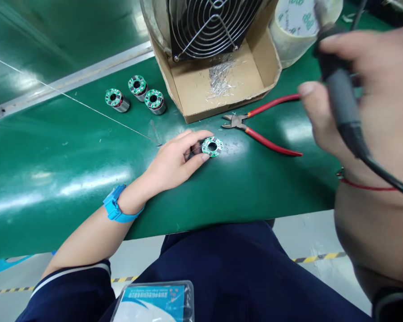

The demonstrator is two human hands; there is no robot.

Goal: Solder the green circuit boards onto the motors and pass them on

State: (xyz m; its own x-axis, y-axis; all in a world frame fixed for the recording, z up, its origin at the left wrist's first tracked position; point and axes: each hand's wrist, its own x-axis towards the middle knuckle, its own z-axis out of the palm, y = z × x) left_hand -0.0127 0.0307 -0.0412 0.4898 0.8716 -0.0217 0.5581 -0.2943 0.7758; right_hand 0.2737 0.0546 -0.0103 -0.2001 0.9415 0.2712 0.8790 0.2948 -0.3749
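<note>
Between the thumb and fingers of my left hand (174, 163) is a round green circuit board part (212, 146) with a dark hole in its centre, held at the middle of the green table. A thin wire runs from the left to near my left hand. My right hand (362, 85), large and blurred at the upper right, is closed around a black and grey corded tool (342, 94); its tip is blurred. Red-handled cutters (237, 121) lie with jaws and handles apart, between my hands.
Three similar round parts (137, 85) stand on the table (70, 179) at the upper left. A cardboard box (195, 100) holds cut metal leads (220, 78) below a black fan (215, 27). A tape roll (292, 36) stands to its right.
</note>
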